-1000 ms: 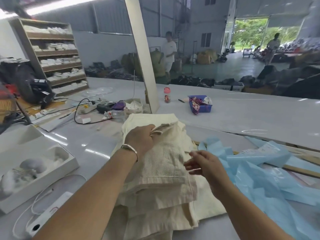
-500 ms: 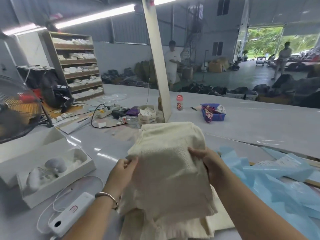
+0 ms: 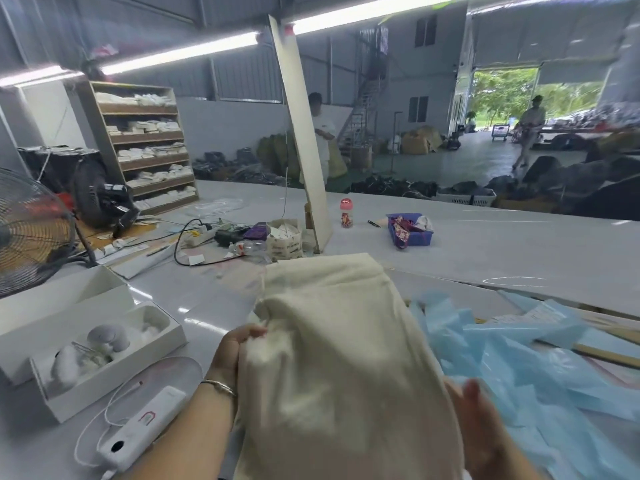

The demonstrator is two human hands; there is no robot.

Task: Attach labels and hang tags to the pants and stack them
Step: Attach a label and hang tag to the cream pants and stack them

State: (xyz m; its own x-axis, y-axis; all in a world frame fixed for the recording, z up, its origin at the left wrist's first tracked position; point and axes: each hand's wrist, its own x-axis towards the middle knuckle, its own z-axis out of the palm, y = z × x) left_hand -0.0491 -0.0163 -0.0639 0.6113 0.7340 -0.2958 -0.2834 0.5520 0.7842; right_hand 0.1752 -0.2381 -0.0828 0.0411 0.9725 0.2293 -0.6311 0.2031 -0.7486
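Observation:
A folded pair of cream pants [image 3: 339, 358] is lifted off the white table [image 3: 502, 251], close to the camera. My left hand [image 3: 235, 351] grips its left edge, with the fingers curled into the cloth. My right hand [image 3: 474, 414] is blurred at the pants' right edge, mostly behind the cloth, and seems to hold it from beneath. No label or hang tag is visible on the pants. A small paper bag with white tags [image 3: 285, 237] stands further back by the slanted board.
Blue plastic bags [image 3: 540, 368] lie to the right. A white open box [image 3: 93, 351] and a white power bank with cable [image 3: 138, 434] sit at left, a fan [image 3: 31, 230] beyond. A slanted board [image 3: 301, 133], a blue basket [image 3: 410, 230] and cables lie further back.
I have lifted the top pair of pants off the pile and brought it up toward me. My right hand has dropped lower along its right edge. My view has tilted upward.

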